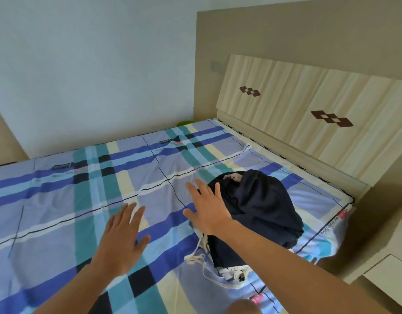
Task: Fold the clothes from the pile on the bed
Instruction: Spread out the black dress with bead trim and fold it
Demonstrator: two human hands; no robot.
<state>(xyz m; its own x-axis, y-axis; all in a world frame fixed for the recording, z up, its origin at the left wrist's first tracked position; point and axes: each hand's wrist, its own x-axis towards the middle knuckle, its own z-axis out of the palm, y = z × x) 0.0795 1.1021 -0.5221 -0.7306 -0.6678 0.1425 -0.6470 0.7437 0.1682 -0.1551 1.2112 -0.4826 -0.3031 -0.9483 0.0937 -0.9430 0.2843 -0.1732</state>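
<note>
Both my hands are flat-fingered and hold nothing above the plaid bed [59, 200]. The dark pile of clothes [259, 207] lies to my right near the headboard [308, 105], running away from me. My right hand [207, 207] is at its near-left edge; my left hand [120, 241] is well apart.

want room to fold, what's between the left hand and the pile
In the head view, only sheet lies between the left hand and the pile, with the right hand open at the pile's edge.
</note>
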